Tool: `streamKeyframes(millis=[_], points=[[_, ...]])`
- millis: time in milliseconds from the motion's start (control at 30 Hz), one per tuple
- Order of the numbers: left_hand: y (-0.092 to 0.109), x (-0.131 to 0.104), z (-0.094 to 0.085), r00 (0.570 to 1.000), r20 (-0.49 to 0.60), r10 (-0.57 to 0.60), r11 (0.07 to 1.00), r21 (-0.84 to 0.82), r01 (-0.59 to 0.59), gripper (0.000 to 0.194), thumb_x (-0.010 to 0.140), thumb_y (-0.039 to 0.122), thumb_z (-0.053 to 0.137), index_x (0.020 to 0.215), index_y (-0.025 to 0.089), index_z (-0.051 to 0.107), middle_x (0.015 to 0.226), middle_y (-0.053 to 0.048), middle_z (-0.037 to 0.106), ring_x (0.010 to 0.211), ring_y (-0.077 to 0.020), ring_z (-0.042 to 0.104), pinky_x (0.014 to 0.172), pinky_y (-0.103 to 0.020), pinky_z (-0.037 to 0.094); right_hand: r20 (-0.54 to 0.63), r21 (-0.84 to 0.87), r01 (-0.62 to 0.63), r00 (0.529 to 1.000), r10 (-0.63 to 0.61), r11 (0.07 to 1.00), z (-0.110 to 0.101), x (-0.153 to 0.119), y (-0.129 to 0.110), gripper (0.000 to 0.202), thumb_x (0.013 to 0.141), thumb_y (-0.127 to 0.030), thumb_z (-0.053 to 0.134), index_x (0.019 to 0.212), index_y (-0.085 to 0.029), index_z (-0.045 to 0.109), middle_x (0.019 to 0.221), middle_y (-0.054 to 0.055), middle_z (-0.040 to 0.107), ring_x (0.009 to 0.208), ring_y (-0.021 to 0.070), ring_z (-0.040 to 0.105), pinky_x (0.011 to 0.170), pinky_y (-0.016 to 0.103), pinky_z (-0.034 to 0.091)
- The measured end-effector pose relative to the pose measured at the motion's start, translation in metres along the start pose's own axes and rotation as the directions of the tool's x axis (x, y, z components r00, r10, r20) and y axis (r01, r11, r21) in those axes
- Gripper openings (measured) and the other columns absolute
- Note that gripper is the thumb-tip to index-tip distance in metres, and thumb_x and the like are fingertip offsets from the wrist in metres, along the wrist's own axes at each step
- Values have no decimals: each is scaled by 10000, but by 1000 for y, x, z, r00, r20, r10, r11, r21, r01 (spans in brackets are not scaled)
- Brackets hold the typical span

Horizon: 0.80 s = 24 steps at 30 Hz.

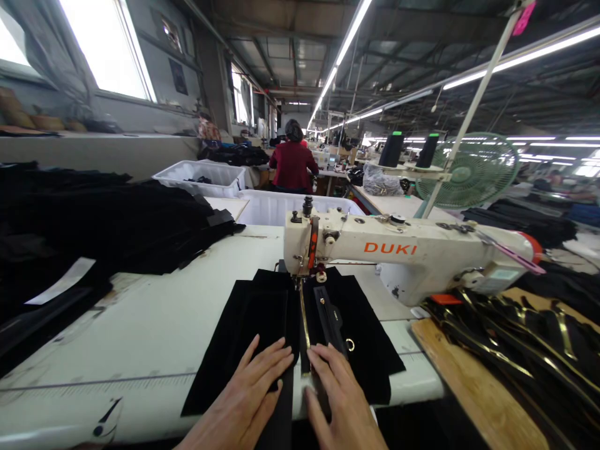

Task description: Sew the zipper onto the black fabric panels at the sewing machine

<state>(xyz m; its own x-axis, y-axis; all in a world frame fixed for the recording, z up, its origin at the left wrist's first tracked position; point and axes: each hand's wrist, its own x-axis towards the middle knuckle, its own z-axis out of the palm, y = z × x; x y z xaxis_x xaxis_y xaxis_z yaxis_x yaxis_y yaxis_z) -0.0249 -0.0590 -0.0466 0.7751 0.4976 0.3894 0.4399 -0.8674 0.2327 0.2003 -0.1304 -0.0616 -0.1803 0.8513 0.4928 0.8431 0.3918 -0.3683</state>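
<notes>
Nearest, the left hand [248,390] and right hand [340,397] press flat, open, on black velvet fabric panels [262,319] flanking the gold-toothed zipper [305,328], which runs straight away toward the white sewing machine [398,253].

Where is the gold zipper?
In the head view, the zipper runs down the black cloth from the sewing machine, between the left hand and right hand.

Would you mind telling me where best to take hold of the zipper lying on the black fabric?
Probably at the near end of the zipper, coming from the front edge of the table. It runs straight away into the sewing machine, so the far end is pinned there, while the near end lies free between the left hand and right hand.
</notes>
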Motion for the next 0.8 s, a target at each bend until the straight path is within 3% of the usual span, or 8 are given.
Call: streamKeyframes(millis=[100,300,400,500,700,800], points=[[5,3,-1,999,6,51,997,66,-51,645,909,29,405,1527,187,308,1462,-91,503,1385,-202,407,1134,-496,259,-55,32,6,999,-4,999,1,5,0,363,962,-119,471,1312,-157,561,1288,133,593,1163,238,600,963,353,560],[16,6,-7,992,-11,127,961,250,-120,645,803,-12,383,1440,77,418,1444,-107,520,1425,-200,339,1174,-501,147,-118,49,108,988,-101,993,-1,19,-1,270,975,-128,502,1174,-237,650,1105,44,691,1046,249,632,980,452,528],[16,4,4,985,-20,172,940,303,-158,682,749,-23,399,1422,78,448,1454,-108,510,1438,-230,313,1187,-535,96,-35,81,92,995,-90,992,-4,25,-4,268,961,-109,509,1136,-245,659,1028,28,688,982,240,635,1020,513,483],[10,0,23,964,-109,242,930,311,-198,736,711,-38,391,1439,63,430,1457,-119,504,1432,-246,325,1201,-515,120,19,118,59,998,-62,991,-6,28,-7,219,940,-96,531,1045,-224,675,961,29,665,926,227,628,1025,533,468],[5,-6,39,971,-86,224,937,292,-190,816,717,-42,359,1523,71,308,1495,-103,459,1422,-246,344,1191,-489,212,-44,236,17,999,-7,972,-3,22,-5,260,935,-92,560,1125,-242,653,1022,27,656,955,189,647,1106,488,410],[5,-7,39,966,-106,234,935,295,-194,823,717,-51,347,1530,66,292,1496,-116,454,1417,-254,354,1185,-492,227,-49,237,22,999,-11,971,-4,23,-5,220,937,-87,552,1044,-245,662,975,13,661,922,175,652,1098,461,423]])
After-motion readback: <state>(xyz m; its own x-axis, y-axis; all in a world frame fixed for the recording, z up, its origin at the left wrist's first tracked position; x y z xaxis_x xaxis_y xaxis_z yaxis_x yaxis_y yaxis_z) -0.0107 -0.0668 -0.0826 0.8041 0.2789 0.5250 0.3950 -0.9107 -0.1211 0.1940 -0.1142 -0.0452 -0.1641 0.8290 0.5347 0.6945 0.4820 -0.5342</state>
